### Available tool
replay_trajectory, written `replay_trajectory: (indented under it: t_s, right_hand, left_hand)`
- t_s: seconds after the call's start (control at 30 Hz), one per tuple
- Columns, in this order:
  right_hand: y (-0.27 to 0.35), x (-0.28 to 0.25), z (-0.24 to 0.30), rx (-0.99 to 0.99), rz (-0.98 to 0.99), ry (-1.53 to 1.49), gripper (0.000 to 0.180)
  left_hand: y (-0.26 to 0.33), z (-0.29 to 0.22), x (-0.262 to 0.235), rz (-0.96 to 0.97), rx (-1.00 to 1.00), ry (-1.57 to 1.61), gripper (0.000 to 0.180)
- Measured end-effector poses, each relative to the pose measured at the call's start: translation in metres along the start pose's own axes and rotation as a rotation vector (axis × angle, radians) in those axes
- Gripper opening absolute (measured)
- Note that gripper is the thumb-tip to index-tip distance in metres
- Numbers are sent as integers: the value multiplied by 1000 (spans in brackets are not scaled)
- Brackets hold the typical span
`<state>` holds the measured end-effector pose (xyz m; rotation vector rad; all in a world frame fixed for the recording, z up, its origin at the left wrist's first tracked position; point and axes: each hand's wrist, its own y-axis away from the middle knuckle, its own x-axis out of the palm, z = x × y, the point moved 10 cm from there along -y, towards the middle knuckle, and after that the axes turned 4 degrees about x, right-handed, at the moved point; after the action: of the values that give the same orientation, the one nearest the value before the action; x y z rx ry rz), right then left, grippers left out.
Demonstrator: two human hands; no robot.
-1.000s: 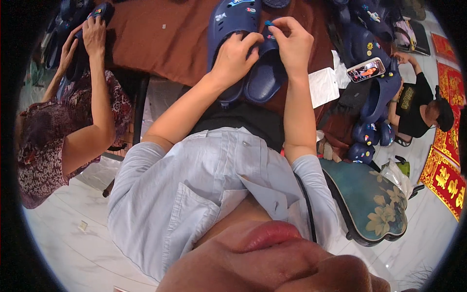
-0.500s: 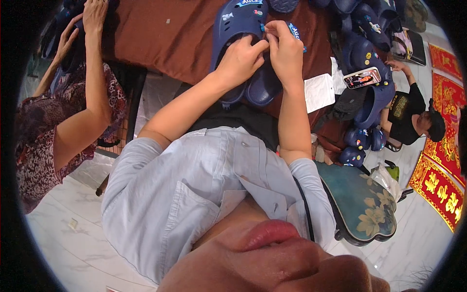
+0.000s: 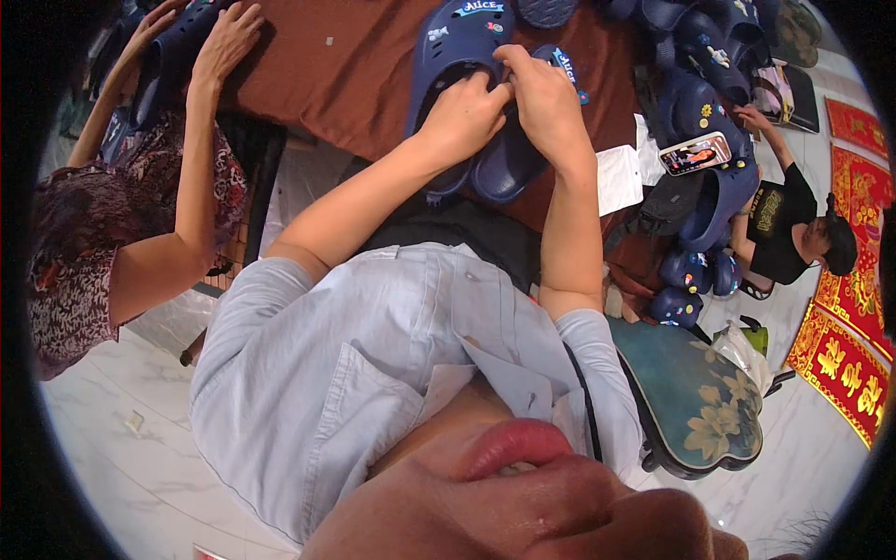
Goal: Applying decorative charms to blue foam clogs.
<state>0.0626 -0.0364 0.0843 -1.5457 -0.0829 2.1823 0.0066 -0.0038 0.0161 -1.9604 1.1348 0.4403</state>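
A navy foam clog (image 3: 448, 49) with holes and small charms, one a light-blue banner, lies on the brown cloth with its toe pointing away from me. My left hand (image 3: 464, 114) reaches into its foot opening, fingers curled and fingertips hidden by the upper. At the clog's right edge, my right hand (image 3: 543, 101) has thumb and fingers drawn together near the upper. Whatever sits between them is too small or covered. Partly beneath my right hand is a second navy clog (image 3: 509, 170), a similar banner charm (image 3: 563, 63) showing beyond the fingers.
Brown cloth (image 3: 317, 84) covers the table. More navy clogs (image 3: 705, 112) pile up at the right, beside a lit phone (image 3: 695, 154) and white paper (image 3: 618, 182). A co-worker in a patterned top (image 3: 75, 271) handles clogs at the left; another person (image 3: 779, 224) is far right. A flowered stool (image 3: 691, 397) stands right.
My right hand has shifted slightly, its fingers now covering the blue charm that showed beside them. My left hand stays in the clog. The left co-worker's nearer hand has moved right and down.
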Motion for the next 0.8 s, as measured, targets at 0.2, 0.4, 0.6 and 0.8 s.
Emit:
replay_trajectory:
  t_s: [0.2,0.4,0.6,0.8]
  right_hand:
    - [13,-7,-41,208,-115,-406,30]
    - [54,-40,-94,465,-496,-414,18]
    - [130,-83,-185,707,-630,-33,16]
    - [112,-31,-185,639,-245,79,31]
  left_hand:
    - [2,-2,-3,6,9,5,35]
    - [3,0,-4,64,-32,9,31]
    - [13,-28,-49,88,14,73,46]
    - [38,-6,-87,-90,-96,130,26]
